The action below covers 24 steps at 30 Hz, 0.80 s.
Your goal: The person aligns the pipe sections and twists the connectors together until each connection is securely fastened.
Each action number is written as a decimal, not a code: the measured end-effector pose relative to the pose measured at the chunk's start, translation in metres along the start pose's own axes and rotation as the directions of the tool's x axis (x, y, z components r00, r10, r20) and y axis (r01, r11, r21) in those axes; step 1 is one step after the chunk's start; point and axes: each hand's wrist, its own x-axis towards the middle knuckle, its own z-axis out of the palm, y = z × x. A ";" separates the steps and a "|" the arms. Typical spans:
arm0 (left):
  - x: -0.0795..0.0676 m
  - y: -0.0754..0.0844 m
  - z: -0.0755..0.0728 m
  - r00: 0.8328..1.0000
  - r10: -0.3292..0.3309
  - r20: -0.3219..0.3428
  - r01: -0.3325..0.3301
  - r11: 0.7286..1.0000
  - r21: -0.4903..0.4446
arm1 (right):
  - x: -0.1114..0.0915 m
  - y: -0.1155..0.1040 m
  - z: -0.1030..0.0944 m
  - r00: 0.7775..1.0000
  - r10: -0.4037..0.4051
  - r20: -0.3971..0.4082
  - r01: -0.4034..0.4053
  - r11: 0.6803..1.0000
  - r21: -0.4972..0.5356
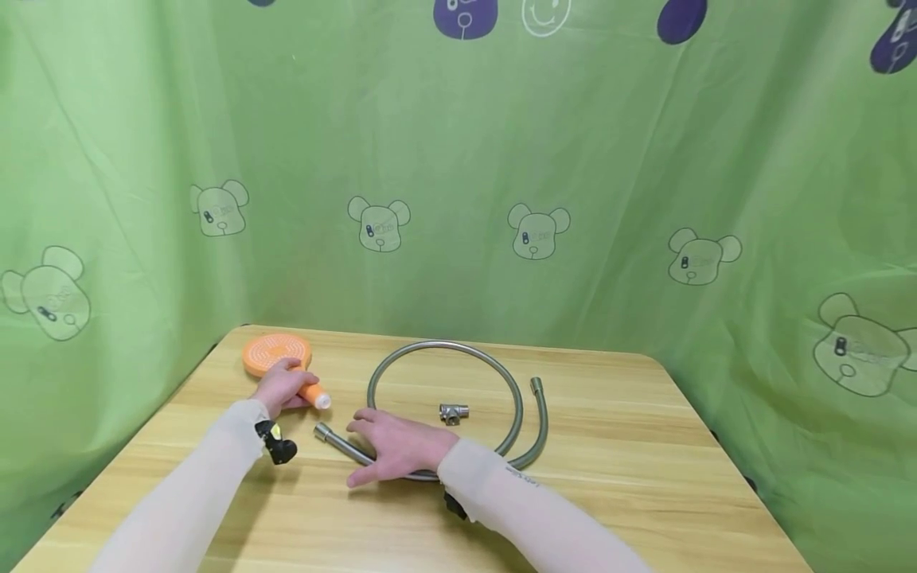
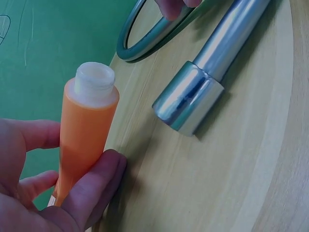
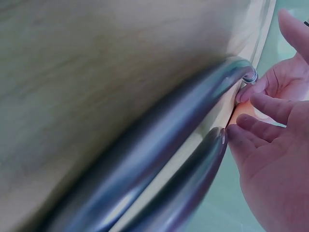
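An orange shower head (image 1: pixel 267 352) lies at the table's far left, its handle pointing toward me. My left hand (image 1: pixel 278 388) holds that handle (image 2: pixel 86 133) between thumb and fingers, and the white threaded end sticks out. My right hand (image 1: pixel 403 444) is spread over the near side of a coiled metal shower hose (image 1: pixel 446 344). In the right wrist view its fingers are extended beside the hose (image 3: pixel 145 130); whether they touch it I cannot tell. One hose end, a metal nut (image 2: pixel 188 99), lies just right of the shower head's handle.
Inside the hose loop sits a small metal tee fitting (image 1: pixel 453 413). The hose's other end (image 1: pixel 536 386) points away at the right. A green curtain (image 1: pixel 458 278) with bear prints hangs around the wooden table (image 1: pixel 609 477).
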 end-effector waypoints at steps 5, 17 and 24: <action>0.003 -0.002 -0.001 1.000 0.006 0.020 -0.007 1.000 0.019 | 0.001 -0.002 0.000 1.000 0.010 0.011 -0.010 1.000 0.002; 0.011 -0.003 -0.006 0.995 -0.023 0.101 0.022 1.000 0.005 | 0.005 -0.003 -0.003 0.997 0.025 0.078 -0.025 1.000 -0.006; 0.013 -0.001 -0.014 0.985 -0.049 0.167 0.045 0.999 0.025 | 0.014 -0.007 -0.005 0.995 0.013 0.101 -0.011 1.000 -0.018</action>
